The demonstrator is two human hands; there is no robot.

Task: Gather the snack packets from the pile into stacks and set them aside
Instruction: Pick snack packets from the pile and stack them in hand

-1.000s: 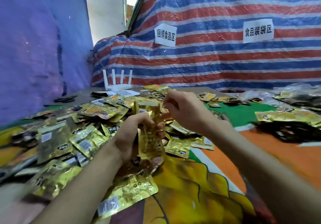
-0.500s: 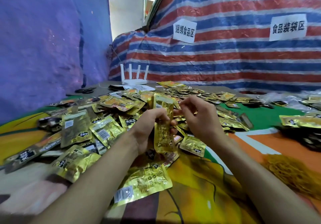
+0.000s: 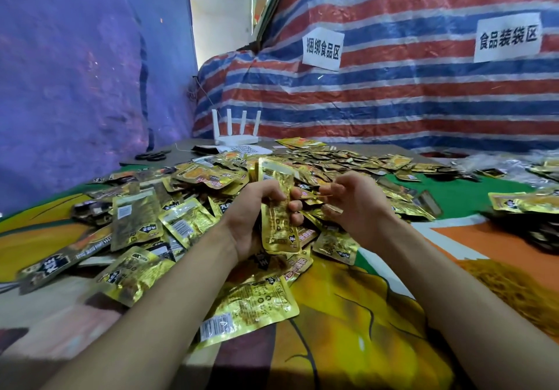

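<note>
i am looking down at my two bare forearms reaching over a table covered with a brightly printed cloth (image 3: 348, 338). my left hand (image 3: 252, 223) is gripping a stack of packets (image 3: 276, 208), gold foil pouches pressed flat together and standing upright on their short edge, with my fingers curling round the front of the stack and my thumb wrapping behind it. my right hand (image 3: 361, 205) is hovering just beside the stack with its fingers curling inward; the fingertips are meeting near a thin golden edge, and i cannot tell whether they are pinching it or holding nothing. both hands are hanging over the near edge of the pile (image 3: 211, 178), a wide loose spread of the same gold pouches lying at every angle across the left and middle of the table. one loose packet (image 3: 251, 308) is lying flat in front of my left wrist, barcode facing up. a second heap of packets (image 3: 526, 205) is sitting well apart at the right edge, and a blurred mound of thin yellowish strands (image 3: 520, 293) is lying near my right forearm. at the back of the table a white router (image 3: 236, 131) is standing with four aerials up, and black scissors (image 3: 151, 156) are lying to its left. a striped tarp (image 3: 393, 102) is hanging behind, carrying two white paper signs (image 3: 322, 48), and a purple sheet (image 3: 75, 72) is covering the left wall.
</note>
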